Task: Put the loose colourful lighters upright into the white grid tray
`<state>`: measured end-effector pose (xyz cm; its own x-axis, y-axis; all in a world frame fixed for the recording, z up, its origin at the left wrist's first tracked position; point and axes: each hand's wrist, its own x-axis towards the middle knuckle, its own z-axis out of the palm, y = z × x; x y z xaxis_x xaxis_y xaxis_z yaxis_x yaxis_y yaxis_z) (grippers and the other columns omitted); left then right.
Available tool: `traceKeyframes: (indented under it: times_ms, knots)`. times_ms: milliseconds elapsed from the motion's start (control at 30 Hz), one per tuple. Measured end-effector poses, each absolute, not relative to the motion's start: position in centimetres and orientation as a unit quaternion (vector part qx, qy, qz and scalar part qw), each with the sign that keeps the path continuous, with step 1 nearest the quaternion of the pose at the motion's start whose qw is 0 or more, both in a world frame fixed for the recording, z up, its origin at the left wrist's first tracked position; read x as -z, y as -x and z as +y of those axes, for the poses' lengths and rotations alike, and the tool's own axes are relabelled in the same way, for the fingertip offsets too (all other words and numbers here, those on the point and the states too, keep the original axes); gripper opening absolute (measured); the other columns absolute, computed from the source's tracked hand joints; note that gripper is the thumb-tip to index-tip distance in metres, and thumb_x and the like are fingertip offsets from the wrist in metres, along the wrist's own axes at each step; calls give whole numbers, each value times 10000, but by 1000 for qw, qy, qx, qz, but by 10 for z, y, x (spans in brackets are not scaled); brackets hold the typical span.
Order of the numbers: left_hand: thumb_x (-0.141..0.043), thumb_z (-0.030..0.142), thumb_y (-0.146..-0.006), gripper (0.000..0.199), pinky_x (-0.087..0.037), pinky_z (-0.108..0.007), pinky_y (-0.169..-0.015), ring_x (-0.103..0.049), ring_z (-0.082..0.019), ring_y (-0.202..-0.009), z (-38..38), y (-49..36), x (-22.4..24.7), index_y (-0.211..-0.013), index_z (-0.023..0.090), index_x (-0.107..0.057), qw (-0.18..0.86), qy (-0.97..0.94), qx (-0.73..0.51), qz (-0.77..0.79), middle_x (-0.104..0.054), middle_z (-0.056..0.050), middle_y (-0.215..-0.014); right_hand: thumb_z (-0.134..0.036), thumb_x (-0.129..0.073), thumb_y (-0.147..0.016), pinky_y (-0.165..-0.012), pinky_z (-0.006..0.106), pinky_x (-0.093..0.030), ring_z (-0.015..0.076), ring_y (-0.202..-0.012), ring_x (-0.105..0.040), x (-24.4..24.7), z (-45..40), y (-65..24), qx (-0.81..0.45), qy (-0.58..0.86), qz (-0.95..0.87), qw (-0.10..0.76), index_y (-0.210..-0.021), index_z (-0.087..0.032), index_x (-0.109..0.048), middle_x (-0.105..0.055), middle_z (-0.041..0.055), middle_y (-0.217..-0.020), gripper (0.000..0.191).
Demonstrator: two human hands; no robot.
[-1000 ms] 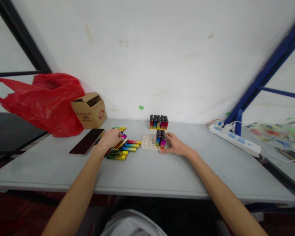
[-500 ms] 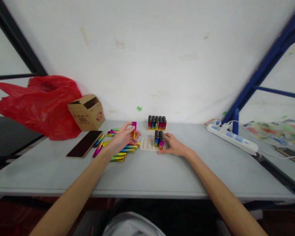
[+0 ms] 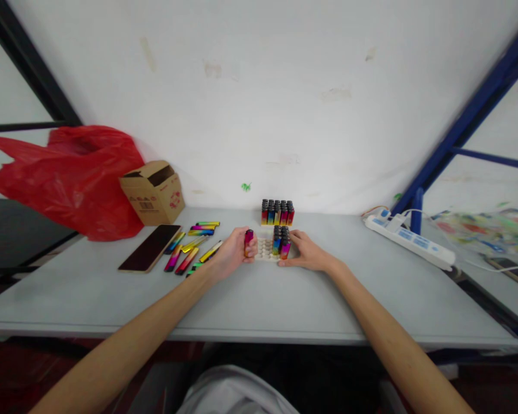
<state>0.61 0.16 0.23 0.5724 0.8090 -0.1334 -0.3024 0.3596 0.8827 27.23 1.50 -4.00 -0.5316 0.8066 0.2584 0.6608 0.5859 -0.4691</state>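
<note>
1. Magenta lighter, upright at left end of pale tray; fingers of left hand pinch it.
2. Right hand: fingers spread around standing lighters, tray's right end; contact unclear.
3. Magenta lighter looks light, stiff, probably slick; best held mid-body, below black top.

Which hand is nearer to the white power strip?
Right. The right hand, beside the lighters standing in the tray, is left of the power strip; the left hand, gripping another lighter, is farther left.

Bare forearms, pale grey cloth garment
</note>
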Motion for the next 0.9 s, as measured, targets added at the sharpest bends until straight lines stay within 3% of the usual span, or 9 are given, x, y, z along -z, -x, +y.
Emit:
traceKeyframes:
  times_ms: [467,700,900]
  knots:
    - [-389,410,-959,365,-314,-204,-473,-306,-112,-506,2,-7,4,-670,193,-438,762,-443,-368,296,-304,41,-618,-671,-783,-760,-1101,537,-432,354,-1246,-506,39,14,-272,-163,425,-861,227,-1388,-164,-542,-547,171,-1322,842]
    - [-406,733,-927,595,-411,-247,-505,-441,-148,-561,-2,-9,-4,-871,168,-584,778,-435,-378,248,-435,14,-638,-702,-777,-742,-1098,530,-438,352,-1217,-526,42,17,-273,-152,423,-863,230,-1322,-140,-577,-555,182,-1296,832]
    - [-658,342,-916,186,-468,-253,-587,-560,-143,-676,-4,-12,-4,-887,188,-558,749,-466,-406,240,-623,-21,-816,-712,-772,-740,-1086,527,-452,346,-1205,-527,45,18,-274,-150,424,-862,234,-1331,-157,-577,-558,170,-1287,833]
